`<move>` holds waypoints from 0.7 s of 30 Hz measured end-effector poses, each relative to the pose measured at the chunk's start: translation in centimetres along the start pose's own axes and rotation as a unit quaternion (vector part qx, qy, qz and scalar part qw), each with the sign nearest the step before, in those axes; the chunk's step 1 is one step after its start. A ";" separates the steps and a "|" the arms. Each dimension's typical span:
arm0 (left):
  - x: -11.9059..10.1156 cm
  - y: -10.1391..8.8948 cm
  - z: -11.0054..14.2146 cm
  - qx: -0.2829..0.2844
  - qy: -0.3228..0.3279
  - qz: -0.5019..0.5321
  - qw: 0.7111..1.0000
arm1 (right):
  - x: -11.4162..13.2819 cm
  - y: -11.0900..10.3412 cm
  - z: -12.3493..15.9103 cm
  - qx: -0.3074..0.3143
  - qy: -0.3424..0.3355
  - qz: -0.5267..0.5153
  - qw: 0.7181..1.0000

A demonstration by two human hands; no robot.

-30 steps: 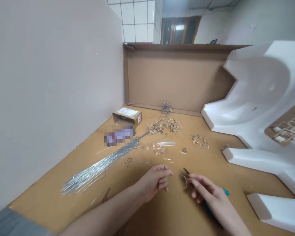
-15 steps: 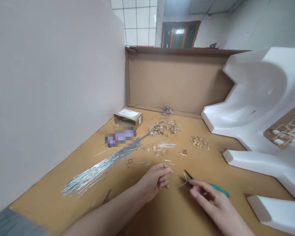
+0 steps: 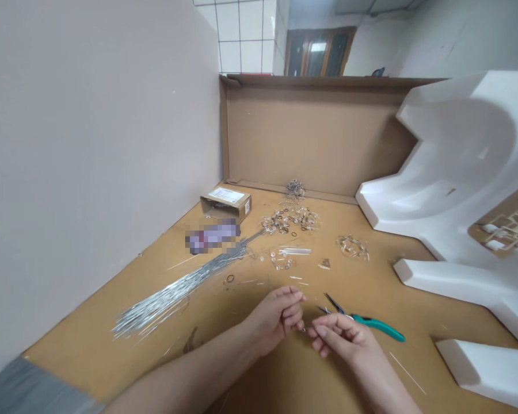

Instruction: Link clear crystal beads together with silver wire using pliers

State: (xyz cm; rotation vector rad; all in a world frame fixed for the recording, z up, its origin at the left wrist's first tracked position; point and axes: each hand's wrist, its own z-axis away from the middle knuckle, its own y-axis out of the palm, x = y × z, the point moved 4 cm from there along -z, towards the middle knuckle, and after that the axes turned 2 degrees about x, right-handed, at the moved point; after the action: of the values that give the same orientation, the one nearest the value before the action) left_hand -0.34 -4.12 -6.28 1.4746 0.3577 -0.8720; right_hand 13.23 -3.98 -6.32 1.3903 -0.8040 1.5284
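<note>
My left hand is closed, thumb and fingers pinched together; what they hold is too small to name. Close beside it, my right hand pinches with thumb and fingertips. A tiny shiny bit shows between the two hands, its kind unclear. Just behind the right hand lie pliers with teal handles, jaws apart and pointing left. A thin pale wire lies right of my right wrist.
Left lies a bundle of silvery wires, near a blurred package and a small cardboard box. Small rings and clear pieces are heaped at the back. White foam stands right; a cardboard wall closes the back.
My right hand has left the pliers and moved left to my left hand. The pliers now lie with their handles more exposed. The curved wire by their jaws no longer shows there.
</note>
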 end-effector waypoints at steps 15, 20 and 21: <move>-0.1 0.2 0.1 0.004 0.054 -0.045 0.998 | 0.8 0.7 0.6 -0.007 0.034 -0.035 0.999; -0.3 0.1 0.0 -0.009 0.059 -0.058 0.997 | 0.9 0.5 0.7 -0.006 0.041 -0.037 0.998; -0.4 0.1 0.0 -0.010 0.058 -0.060 0.996 | 0.8 0.4 0.6 -0.007 0.036 -0.034 0.999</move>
State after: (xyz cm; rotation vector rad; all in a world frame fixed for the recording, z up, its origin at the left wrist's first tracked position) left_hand -0.53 -4.05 -5.93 1.5006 0.5447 -0.8758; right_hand 13.18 -4.55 -5.43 1.3301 -0.7159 1.5096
